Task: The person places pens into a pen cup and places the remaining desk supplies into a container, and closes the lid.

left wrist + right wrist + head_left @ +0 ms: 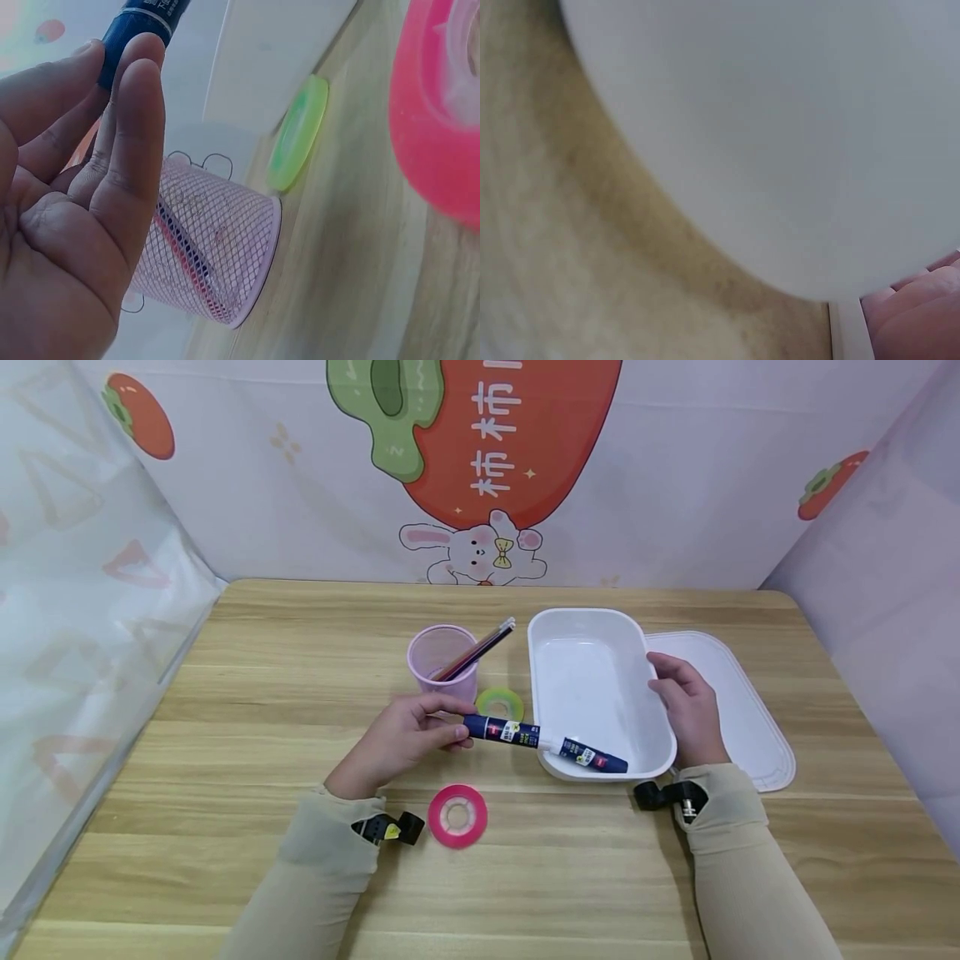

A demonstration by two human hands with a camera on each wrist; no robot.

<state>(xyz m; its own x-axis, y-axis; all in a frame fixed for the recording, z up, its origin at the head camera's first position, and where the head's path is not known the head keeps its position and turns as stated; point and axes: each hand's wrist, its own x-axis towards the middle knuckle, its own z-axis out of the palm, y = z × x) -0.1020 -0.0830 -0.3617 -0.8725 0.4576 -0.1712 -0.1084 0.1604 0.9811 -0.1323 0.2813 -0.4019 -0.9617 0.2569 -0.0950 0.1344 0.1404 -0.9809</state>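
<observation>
My left hand [408, 739] pinches the capped end of a dark blue glue stick [502, 729], its white end reaching over the left rim of a white plastic box [577, 668]. A second dark blue glue stick [592, 755] lies inside the box at the near end. The two white ends meet in the head view; whether they touch I cannot tell. My right hand [690, 714] grips the box's right rim. In the right wrist view the box wall [780, 150] fills most of the picture, with part of the hand [922, 315] at the lower right.
A pink mesh cup [442, 652] holding several pencils [480, 647] stands beyond my left hand. Green tape [499, 700] lies between cup and box. Pink tape [457, 816] lies nearer me. A white lid [738, 718] is on the wooden table [300, 635] to the box's right.
</observation>
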